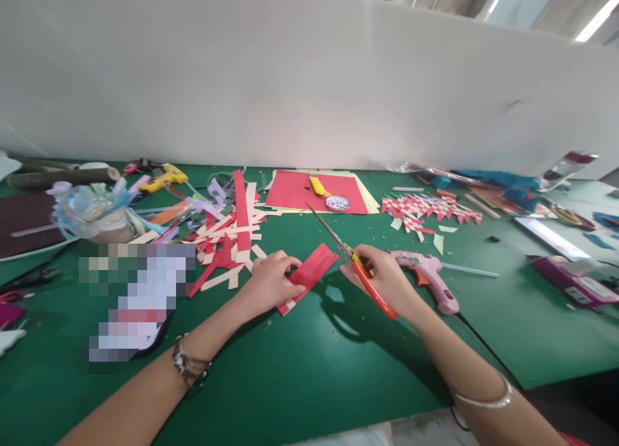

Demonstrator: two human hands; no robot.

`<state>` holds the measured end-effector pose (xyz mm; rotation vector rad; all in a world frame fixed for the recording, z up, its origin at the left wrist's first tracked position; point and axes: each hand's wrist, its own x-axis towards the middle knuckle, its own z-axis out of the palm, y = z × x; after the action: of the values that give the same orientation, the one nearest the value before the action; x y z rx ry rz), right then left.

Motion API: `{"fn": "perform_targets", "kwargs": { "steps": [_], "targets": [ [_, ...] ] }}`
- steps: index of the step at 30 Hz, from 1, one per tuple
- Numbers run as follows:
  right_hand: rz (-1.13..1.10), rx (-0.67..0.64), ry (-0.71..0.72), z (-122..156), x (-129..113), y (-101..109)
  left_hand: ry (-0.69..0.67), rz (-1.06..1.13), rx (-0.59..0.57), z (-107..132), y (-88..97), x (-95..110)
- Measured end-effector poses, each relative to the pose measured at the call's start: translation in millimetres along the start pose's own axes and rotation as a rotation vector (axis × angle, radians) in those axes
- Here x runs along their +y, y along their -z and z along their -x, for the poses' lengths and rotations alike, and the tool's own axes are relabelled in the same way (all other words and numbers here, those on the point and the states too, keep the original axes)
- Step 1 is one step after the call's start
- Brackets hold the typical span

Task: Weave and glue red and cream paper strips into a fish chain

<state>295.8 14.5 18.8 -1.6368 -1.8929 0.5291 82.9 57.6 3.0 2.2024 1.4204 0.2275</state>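
Two hands work at the near middle of the green table [300,368]. The left hand [271,280] pinches one red paper piece [314,269] at its lower end, fingers curled over it. The right hand [382,280] is closed around the orange handles of one pair of scissors [338,241], blades just beside the paper's upper corner. Whether the blades are parted is hard to tell.

There are two glue guns: a pink glue gun [430,275] touching the right hand and a yellow glue gun [162,178] far left. The strip pile [227,240] of red and cream is too tangled to count. A pixelated patch [135,298] hides what lies at the left.

The paper piece is narrow and flat, with cream showing at its near edge.
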Motion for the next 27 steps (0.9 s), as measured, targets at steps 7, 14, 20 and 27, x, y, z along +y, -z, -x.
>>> {"fn": "perform_targets", "kwargs": {
  "steps": [7,14,20,27],
  "targets": [
    [0.026,-0.014,0.015,1.0,0.3,-0.2,0.025,0.113,0.070,-1.7,2.5,-6.6],
    [0.075,-0.036,0.023,1.0,3.1,-1.5,-0.004,0.439,0.259,-1.5,16.6,-17.7],
    [0.250,-0.143,0.075,1.3,3.0,-2.9,0.090,0.633,0.342,-2.5,24.0,-19.5],
    [0.397,-0.176,0.080,2.7,2.4,-4.0,0.155,0.972,0.328,-3.6,28.0,-24.0]
  ]
}}
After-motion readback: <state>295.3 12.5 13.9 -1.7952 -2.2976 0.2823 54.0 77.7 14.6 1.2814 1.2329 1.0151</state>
